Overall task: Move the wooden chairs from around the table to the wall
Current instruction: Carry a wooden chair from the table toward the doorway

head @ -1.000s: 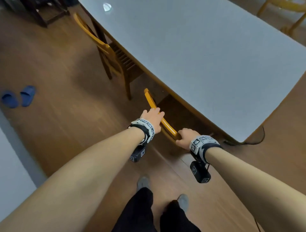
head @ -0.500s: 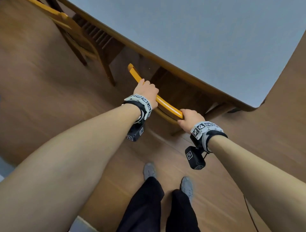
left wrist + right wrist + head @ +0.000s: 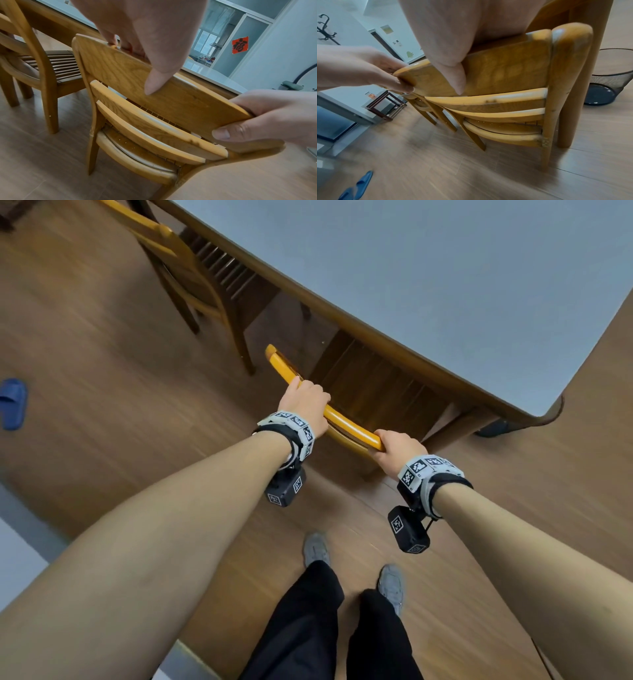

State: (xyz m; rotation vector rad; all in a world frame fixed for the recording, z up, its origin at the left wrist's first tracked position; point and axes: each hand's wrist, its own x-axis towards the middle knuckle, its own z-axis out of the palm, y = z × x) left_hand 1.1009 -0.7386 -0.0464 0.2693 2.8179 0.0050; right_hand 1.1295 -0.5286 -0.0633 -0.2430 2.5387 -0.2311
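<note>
Brown wooden floor (image 3: 102, 344) fills the room, and a table (image 3: 445, 285) with a pale grey top and a wooden rim stands on it, crossing the head view from the upper left to the right edge. One wooden chair (image 3: 346, 422) stands at the near long edge of the table, close to its right corner, with the seat tucked under the top and the back turned to the person. Both hands hold the top rail of this chair's back. The left hand (image 3: 306, 405) is curled over the left half of the rail: the fingers go over the top to the table side and the thumb (image 3: 154, 83) presses flat on the near face. The right hand (image 3: 397, 448) grips the right end of the same rail, with the thumb (image 3: 458, 78) lying on the near face and the fingers wrapped over the top. A second wooden chair (image 3: 191, 275) stands farther left along the same edge, also pushed under the table, just beside the first one but not touching it. One blue slipper (image 3: 12, 404) lies on the floor at the left edge of the head view, well apart from the chairs. In the right wrist view a black mesh bin (image 3: 611, 75) stands on the floor behind the table leg (image 3: 580, 81). The person's two feet in grey shoes (image 3: 317, 547) stand on the floor behind the held chair.
</note>
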